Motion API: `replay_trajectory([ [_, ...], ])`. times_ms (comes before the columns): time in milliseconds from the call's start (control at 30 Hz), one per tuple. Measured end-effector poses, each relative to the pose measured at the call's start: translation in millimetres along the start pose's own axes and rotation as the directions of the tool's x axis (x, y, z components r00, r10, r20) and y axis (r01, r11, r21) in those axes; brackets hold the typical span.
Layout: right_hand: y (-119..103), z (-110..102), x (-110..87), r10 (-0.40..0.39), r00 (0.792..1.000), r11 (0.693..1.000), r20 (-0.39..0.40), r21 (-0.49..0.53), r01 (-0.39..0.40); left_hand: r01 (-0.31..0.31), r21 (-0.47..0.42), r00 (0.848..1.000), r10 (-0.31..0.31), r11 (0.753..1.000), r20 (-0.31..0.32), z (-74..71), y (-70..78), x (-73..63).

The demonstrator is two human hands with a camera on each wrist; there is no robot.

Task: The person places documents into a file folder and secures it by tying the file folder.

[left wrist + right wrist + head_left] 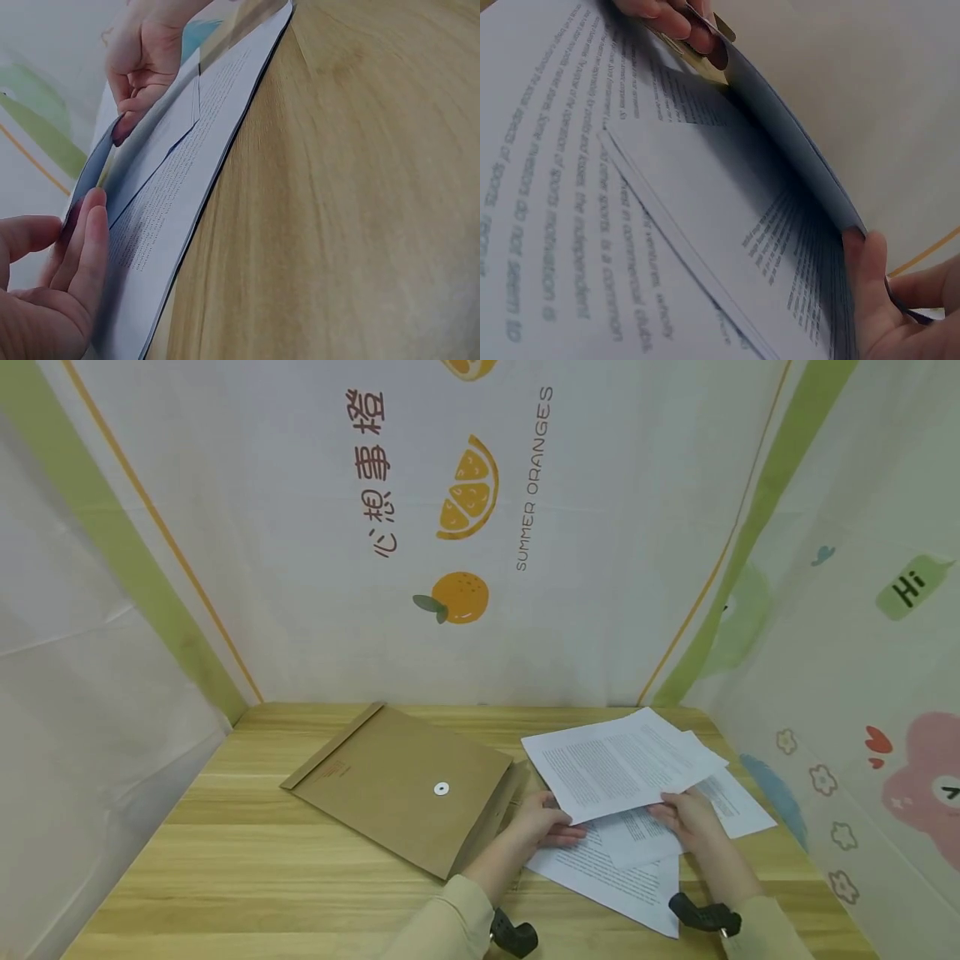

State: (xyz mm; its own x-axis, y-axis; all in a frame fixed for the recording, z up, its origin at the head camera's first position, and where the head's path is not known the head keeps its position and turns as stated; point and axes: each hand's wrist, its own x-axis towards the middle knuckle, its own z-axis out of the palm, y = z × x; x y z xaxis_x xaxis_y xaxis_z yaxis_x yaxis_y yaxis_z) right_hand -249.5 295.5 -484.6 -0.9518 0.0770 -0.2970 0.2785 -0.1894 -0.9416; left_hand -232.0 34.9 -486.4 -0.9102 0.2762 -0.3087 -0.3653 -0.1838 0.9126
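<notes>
Both hands hold a few printed sheets (615, 760) by the near edge, raised above other papers. My left hand (542, 823) pinches the near left corner, thumb on top and fingers beneath, as the left wrist view shows. Toward the right end of that edge, my right hand (692, 817) pinches the sheets between thumb and fingers. Underneath lie more printed papers (622, 881), fanned at different angles on the table. A brown paper document envelope (405, 785) with a white round button (441, 788) lies left of the hands, its flap (491, 818) folded out toward them.
The wooden table (247, 877) carries the envelope and papers. A white curtain (315, 635) with orange prints hangs behind it, and patterned cloth (810, 693) closes the right side. Black wrist mounts (513, 935) sit on both forearms.
</notes>
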Motion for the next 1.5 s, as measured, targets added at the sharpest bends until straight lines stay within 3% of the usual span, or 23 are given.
replay_trajectory([
  [267,-4.6,-7.5,-4.7,-0.020,1.000,0.998,0.011,-0.051,0.021,-0.038,0.009,0.999,0.038,0.999,-0.038,-0.7,4.0,1.8],
  [633,-20.0,-27.1,-12.6,-0.053,0.990,0.997,0.132,-0.053,0.061,-0.104,-0.012,0.991,0.102,0.995,-0.091,-7.2,15.2,4.0],
  [867,-27.0,-36.5,-15.4,-0.076,0.980,0.992,0.184,-0.084,0.093,-0.128,0.049,0.983,0.134,0.991,-0.125,-14.2,22.2,2.1],
  [1033,-29.1,-40.2,-17.5,-0.073,0.975,0.988,0.212,-0.118,0.099,-0.167,0.066,0.981,0.173,0.984,-0.093,-22.0,26.4,-0.2],
  [1233,-30.8,-42.6,-18.5,-0.074,0.961,0.989,0.267,-0.106,0.106,-0.202,0.146,0.978,0.207,0.968,-0.023,-34.6,29.4,-2.4],
  [1500,-38.9,-37.5,-18.6,-0.045,0.950,0.967,0.308,-0.225,0.119,-0.172,0.217,0.984,0.155,0.961,0.090,-42.0,31.6,-5.3],
])
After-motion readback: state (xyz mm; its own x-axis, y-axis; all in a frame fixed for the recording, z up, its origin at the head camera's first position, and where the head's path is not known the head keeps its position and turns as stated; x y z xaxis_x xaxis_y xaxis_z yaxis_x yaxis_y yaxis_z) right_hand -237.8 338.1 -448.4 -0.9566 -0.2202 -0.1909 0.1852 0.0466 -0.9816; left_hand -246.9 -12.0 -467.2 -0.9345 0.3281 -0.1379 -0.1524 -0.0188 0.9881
